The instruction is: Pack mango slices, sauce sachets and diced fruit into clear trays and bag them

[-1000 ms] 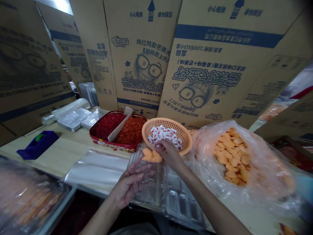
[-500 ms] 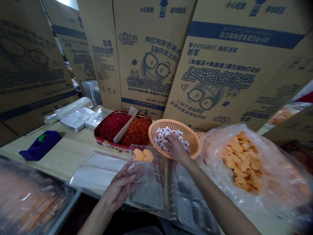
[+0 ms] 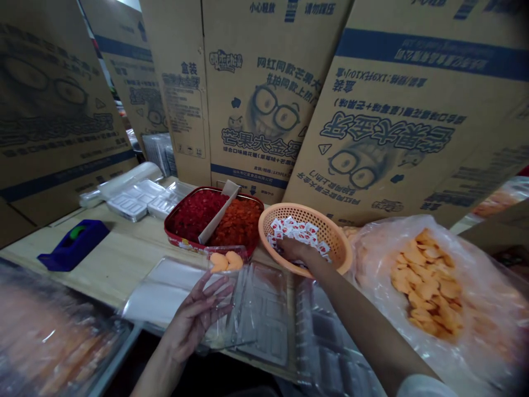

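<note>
Fingers (image 3: 286, 248) of the right hand (image 3: 300, 255) curl among sachets (image 3: 295, 230) in an orange basket (image 3: 330, 237), grip unclear, while the open left hand (image 3: 194, 322) steadies a clear clamshell tray (image 3: 264, 311).

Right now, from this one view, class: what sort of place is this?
Probably a small snack-packing workshop: flattened printed cardboard cartons stand along the back, a plastic bag holds orange snack pieces, and an orange basket of small sachets sits beside clear plastic trays.
</note>
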Demonstrator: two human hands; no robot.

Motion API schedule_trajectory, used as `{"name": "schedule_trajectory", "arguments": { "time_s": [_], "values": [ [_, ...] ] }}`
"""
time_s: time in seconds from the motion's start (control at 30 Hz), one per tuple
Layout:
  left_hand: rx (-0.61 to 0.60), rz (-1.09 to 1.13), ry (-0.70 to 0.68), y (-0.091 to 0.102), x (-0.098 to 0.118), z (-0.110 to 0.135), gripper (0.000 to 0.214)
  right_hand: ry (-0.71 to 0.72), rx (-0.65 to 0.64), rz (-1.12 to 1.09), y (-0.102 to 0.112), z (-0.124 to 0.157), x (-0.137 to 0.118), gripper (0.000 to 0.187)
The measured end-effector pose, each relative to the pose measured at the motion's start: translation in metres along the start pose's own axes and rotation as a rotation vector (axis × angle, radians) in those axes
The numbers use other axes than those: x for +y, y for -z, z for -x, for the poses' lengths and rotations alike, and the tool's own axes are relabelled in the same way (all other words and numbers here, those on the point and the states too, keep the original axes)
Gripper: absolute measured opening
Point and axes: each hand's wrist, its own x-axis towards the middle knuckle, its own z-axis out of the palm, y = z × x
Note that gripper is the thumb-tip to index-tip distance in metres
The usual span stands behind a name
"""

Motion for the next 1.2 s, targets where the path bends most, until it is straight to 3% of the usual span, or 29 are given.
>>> {"name": "schedule_trajectory", "arguments": {
  "time_s": [0.17, 0.3, 0.5, 0.67, 0.83, 1.0, 1.13, 1.2],
  "values": [
    [-0.002, 0.001, -0.019, 0.005, 0.002, -0.001, 0.055, -0.072, 0.119, -0.263, 0.011, 0.004, 0.011, 0.029],
    [0.001, 0.003, -0.016, 0.007, 0.004, 0.0, 0.055, -0.139, 0.257, -0.484, 0.022, 0.016, 0.016, 0.014],
    [-0.008, 0.008, -0.028, 0.004, 0.003, -0.004, 0.056, -0.204, 0.397, -0.872, 0.03, 0.038, 0.004, 0.033],
    [-0.052, 0.012, -0.074, -0.002, -0.001, -0.009, 0.058, -0.152, 0.406, -1.162, 0.04, 0.053, -0.032, 0.031],
    [-0.069, 0.05, -0.126, -0.007, -0.011, -0.015, 0.068, -0.011, 0.215, -1.586, 0.031, 0.069, -0.103, 0.032],
    [-0.107, 0.079, -0.183, -0.009, -0.019, -0.02, 0.073, 0.019, 0.154, -1.614, 0.0, 0.074, -0.16, 0.033],
    [-0.12, 0.089, -0.201, -0.008, -0.02, -0.018, 0.074, 0.011, 0.173, -1.458, -0.018, 0.074, -0.174, 0.027],
    [-0.118, 0.096, -0.202, -0.006, -0.018, -0.015, 0.074, 0.045, 0.249, -1.306, -0.022, 0.074, -0.174, 0.024]
  ]
}}
